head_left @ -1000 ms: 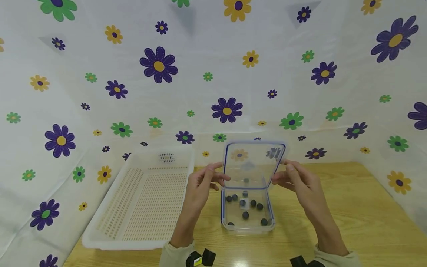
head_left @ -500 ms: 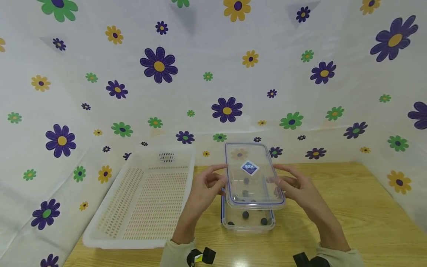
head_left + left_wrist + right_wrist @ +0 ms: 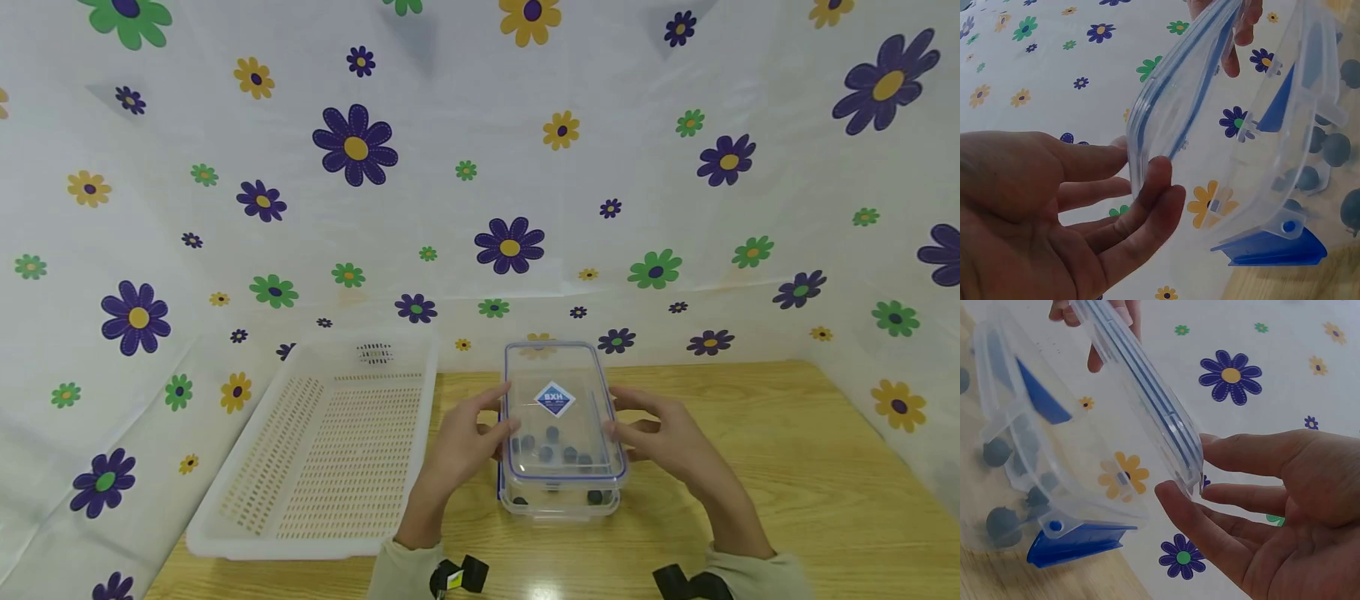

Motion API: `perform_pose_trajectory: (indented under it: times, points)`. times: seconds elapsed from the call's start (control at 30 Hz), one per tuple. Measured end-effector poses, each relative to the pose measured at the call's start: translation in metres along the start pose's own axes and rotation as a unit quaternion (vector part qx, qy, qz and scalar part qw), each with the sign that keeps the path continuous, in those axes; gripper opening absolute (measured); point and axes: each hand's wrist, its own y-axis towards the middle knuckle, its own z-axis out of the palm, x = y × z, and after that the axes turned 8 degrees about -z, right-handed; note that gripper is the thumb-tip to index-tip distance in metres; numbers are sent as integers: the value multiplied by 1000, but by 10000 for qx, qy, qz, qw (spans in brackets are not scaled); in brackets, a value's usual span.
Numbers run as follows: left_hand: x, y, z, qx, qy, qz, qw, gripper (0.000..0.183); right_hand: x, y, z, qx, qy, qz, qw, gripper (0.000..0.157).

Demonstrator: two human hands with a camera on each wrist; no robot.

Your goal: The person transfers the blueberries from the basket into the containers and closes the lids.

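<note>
A clear rectangular lid (image 3: pixel 558 358) with a blue seal and a diamond-shaped label (image 3: pixel 555 400) hangs over a clear food container (image 3: pixel 558 506). In that container lie several round dark blueberries (image 3: pixel 595 497), partly seen through the lid. My left hand (image 3: pixel 461 433) pinches the lid's left edge between thumb and fingers. Its right edge is pinched by my right hand (image 3: pixel 663 433). Both wrist views show a gap between lid and container rim. A blue side latch (image 3: pixel 1275 247) is swung outward in the left wrist view, and another blue latch (image 3: pixel 1082 542) likewise in the right wrist view.
Left of the container stands a white perforated plastic basket (image 3: pixel 352 454), close to my left forearm. Everything rests on a wooden table (image 3: pixel 780 467). A white sheet with printed flowers (image 3: pixel 675 208) hangs behind and at the sides.
The lid, first raised steeply and seen from its underside, has tipped over so its label faces up. It has come down over the container, both hands lowering with it.
</note>
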Motion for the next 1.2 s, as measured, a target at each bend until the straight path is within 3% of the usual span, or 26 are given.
perform_pose_trajectory:
  times: [0.17, 0.4, 0.6, 0.9, 1.2]
  points:
    - [5, 0, 2, 59, 510, -72, 9987, 53, -2, 0, 6, 62, -512, 15, 9987, 64]
    - [5, -1, 4, 32, 1370, 127, 9905, 55, -4, 2, 11, 150, -980, 234, 9948, 61]
    - [0, -7, 5, 42, 1784, -58, 9839, 55, -4, 3, 15, 221, -1268, 243, 9914, 59]
    - [-1, -8, 4, 276, 2110, -330, 9765, 58, -2, 3, 16, 251, -1453, 406, 9882, 59]
    - [0, -10, 2, 788, 1453, -762, 9833, 66, -4, 3, 16, 315, -1059, 607, 9920, 59]
